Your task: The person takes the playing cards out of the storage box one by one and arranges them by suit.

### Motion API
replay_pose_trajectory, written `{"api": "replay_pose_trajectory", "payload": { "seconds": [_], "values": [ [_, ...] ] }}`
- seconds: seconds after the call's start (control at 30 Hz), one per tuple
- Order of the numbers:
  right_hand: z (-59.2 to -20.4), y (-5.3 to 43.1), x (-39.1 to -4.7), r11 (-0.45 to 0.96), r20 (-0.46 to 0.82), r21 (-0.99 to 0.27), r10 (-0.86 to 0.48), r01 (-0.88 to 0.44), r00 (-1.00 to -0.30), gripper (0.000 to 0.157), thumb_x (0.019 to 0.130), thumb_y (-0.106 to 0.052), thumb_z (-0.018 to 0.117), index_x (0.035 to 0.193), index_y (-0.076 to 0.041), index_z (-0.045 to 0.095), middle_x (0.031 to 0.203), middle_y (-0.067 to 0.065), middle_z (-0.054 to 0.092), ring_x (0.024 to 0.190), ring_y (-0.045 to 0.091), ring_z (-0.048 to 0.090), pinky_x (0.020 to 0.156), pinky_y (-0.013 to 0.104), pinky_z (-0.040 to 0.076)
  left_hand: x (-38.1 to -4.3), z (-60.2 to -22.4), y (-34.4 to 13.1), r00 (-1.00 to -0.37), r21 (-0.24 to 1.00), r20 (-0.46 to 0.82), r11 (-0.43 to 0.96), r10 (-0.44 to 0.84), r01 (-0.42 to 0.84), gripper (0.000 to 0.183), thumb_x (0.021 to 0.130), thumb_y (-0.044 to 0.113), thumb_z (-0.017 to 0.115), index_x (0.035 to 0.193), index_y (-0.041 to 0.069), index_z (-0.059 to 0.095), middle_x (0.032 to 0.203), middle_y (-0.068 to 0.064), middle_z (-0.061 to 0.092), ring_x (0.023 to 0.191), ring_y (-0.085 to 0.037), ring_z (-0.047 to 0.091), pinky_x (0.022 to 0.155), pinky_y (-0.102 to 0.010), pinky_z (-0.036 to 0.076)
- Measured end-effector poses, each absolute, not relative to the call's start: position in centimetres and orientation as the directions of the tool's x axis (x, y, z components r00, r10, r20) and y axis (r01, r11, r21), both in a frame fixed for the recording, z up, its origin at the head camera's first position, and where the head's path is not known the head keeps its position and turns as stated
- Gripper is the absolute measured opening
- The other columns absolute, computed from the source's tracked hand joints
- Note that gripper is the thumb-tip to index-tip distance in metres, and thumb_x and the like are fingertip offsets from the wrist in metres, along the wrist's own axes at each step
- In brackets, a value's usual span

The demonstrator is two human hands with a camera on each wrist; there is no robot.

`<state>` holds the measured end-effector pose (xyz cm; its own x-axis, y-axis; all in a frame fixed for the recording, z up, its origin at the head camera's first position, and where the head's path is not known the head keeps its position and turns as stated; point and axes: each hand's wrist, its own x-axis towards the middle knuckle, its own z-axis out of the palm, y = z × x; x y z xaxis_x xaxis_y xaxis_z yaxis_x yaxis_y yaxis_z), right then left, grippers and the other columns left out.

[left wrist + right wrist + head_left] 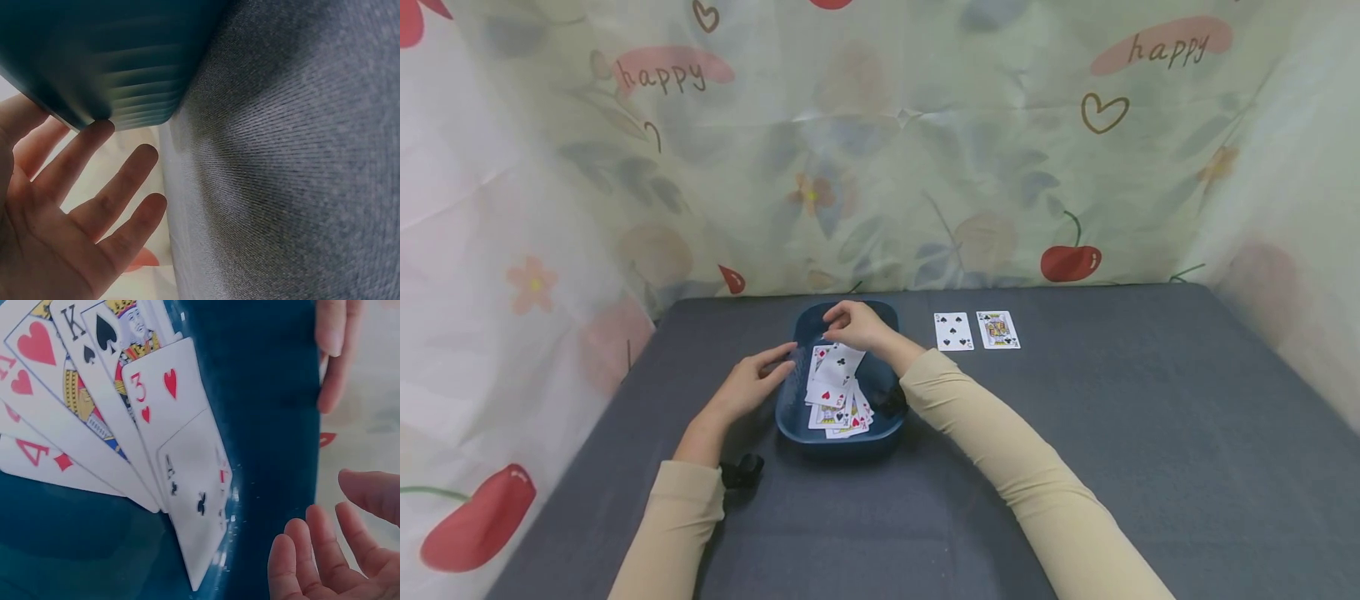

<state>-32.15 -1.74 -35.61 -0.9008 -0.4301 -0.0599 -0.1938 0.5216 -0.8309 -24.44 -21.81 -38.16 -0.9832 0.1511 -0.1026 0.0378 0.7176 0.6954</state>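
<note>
The heap of playing cards [831, 414] lay in the blue tub [846, 444], a club card [839, 365] on top, just nearer the person than the right hand's fingertips. The right hand [859, 326] held nothing, its fingers loosely bent. The left hand [747, 385] spread its fingers beside the tub's left rim. Right of the right fingers lay a five of spades [953, 332] and a black king [997, 330].

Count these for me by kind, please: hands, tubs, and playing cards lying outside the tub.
Hands: 2 (left hand, right hand)
Tubs: 1 (blue tub)
Playing cards outside the tub: 2 (a five, a king)
Total: 5
</note>
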Motion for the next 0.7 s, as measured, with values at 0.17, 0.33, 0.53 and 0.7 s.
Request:
{"api": "replay_pose_trajectory", "payload": {
  "seconds": [0.17, 0.33, 0.53, 0.7],
  "values": [
    [-36.3, -2.1, -32.5, 0.53, -0.089, -0.836, -0.39, -0.144, -0.916, 0.038, 0.086, -0.011, 0.065, 0.122, -0.002, 0.056, 0.114, 0.016, 0.063, 0.104, 0.027, 0.06, 0.081, 0.029, 0.05, -24.5, -38.1, -21.8, -0.983, 0.687, -0.105, 0.726, 0.147, 0.035, 0.051, 0.098, 0.036, 0.045, 0.145, 0.021, 0.034, 0.15, -0.017, 0.034, 0.129, -0.04, 0.044, 0.102, -0.054, 0.04],
    [-36.7, -2.4, -32.4, 0.58, -0.113, -0.802, -0.376, -0.139, -0.92, 0.041, 0.084, -0.01, 0.067, 0.123, -0.003, 0.055, 0.116, 0.016, 0.062, 0.107, 0.028, 0.059, 0.088, 0.033, 0.05, -24.4, -38.1, -21.8, -0.983, 0.69, -0.107, 0.723, 0.151, 0.036, 0.051, 0.098, 0.035, 0.045, 0.145, 0.021, 0.034, 0.15, -0.017, 0.034, 0.13, -0.04, 0.044, 0.103, -0.054, 0.039],
    [-37.5, -2.8, -32.2, 0.668, -0.129, -0.72, -0.393, -0.187, -0.91, 0.045, 0.083, -0.013, 0.069, 0.125, -0.005, 0.053, 0.118, 0.015, 0.058, 0.106, 0.027, 0.057, 0.088, 0.036, 0.05, -24.3, -38.0, -21.8, -0.982, 0.695, -0.111, 0.718, 0.151, 0.031, 0.05, 0.098, 0.035, 0.045, 0.145, 0.022, 0.034, 0.15, -0.017, 0.033, 0.13, -0.041, 0.043, 0.102, -0.055, 0.039],
    [-38.0, -2.9, -32.3, 0.708, -0.136, -0.68, -0.38, -0.192, -0.915, 0.052, 0.08, -0.013, 0.072, 0.126, -0.005, 0.051, 0.123, 0.016, 0.056, 0.109, 0.028, 0.054, 0.093, 0.039, 0.048, -24.2, -38.0, -21.8, -0.983, 0.697, -0.115, 0.717, 0.143, 0.023, 0.05, 0.098, 0.034, 0.045, 0.145, 0.023, 0.034, 0.15, -0.017, 0.033, 0.13, -0.041, 0.043, 0.102, -0.055, 0.039]
  ]
}}
